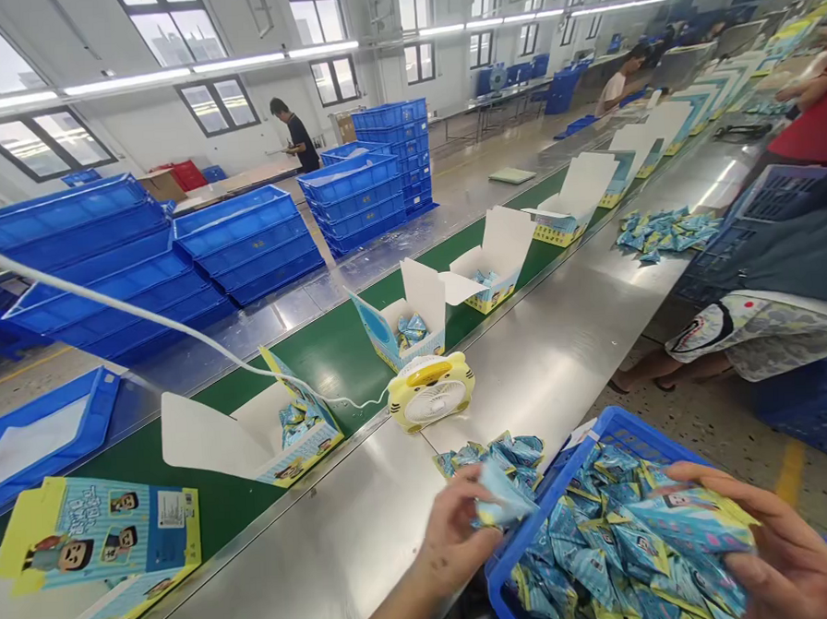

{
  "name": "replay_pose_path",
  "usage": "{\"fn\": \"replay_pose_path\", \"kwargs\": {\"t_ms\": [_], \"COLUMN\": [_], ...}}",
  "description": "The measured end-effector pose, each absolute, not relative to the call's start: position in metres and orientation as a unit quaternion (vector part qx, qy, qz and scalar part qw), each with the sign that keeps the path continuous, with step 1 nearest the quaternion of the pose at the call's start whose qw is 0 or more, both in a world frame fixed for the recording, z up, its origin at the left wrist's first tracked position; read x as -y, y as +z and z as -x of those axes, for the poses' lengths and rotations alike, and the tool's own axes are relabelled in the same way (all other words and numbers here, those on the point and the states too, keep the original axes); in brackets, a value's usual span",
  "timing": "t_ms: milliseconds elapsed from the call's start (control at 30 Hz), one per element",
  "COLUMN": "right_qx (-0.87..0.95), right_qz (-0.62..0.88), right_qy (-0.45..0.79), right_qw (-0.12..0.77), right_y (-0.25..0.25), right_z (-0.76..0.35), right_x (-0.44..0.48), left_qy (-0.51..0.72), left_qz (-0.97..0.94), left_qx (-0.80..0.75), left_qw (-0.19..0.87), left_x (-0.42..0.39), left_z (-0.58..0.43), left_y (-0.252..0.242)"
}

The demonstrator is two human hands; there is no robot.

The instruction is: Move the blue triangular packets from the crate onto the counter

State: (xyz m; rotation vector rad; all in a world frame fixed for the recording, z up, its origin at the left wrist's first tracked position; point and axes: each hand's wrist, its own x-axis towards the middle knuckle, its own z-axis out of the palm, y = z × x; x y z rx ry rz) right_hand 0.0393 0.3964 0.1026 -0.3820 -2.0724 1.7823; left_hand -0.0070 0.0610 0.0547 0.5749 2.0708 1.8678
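My left hand (459, 529) is closed on a small blue packet (501, 494) just above the near-left corner of a blue basket (624, 425). Several more blue and yellow packets fill that basket. My right hand (779, 549) grips a bunch of packets (681, 522) over the basket's right side. A small pile of loose packets (504, 454) lies on the steel counter (370, 533) beside my left hand. On the green belt (339, 350) stands an open printed carton (281, 432) with packets inside.
More open cartons (404, 324) run along the belt into the distance. A yellow desk fan (430, 392) with a white cord sits on the counter. Stacked blue crates (244, 244) stand across the belt. A seated person (768, 328) is at right, beside another packet pile (665, 232).
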Motion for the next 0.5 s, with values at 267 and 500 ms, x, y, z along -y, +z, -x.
{"fn": "replay_pose_path", "kwargs": {"t_ms": [267,500], "right_qx": [0.803,0.891], "right_qz": [0.052,0.052], "right_qy": [0.592,0.44], "right_qw": [-0.044,-0.098], "right_y": [0.041,-0.028], "right_z": [0.04,0.029], "right_x": [-0.321,-0.307], "left_qy": [0.666,0.522], "left_qz": [-0.019,-0.088], "left_qx": [-0.727,-0.824], "left_qw": [0.165,0.203], "left_x": [-0.05,-0.056], "left_z": [0.042,0.062], "left_y": [-0.013,-0.087]}}
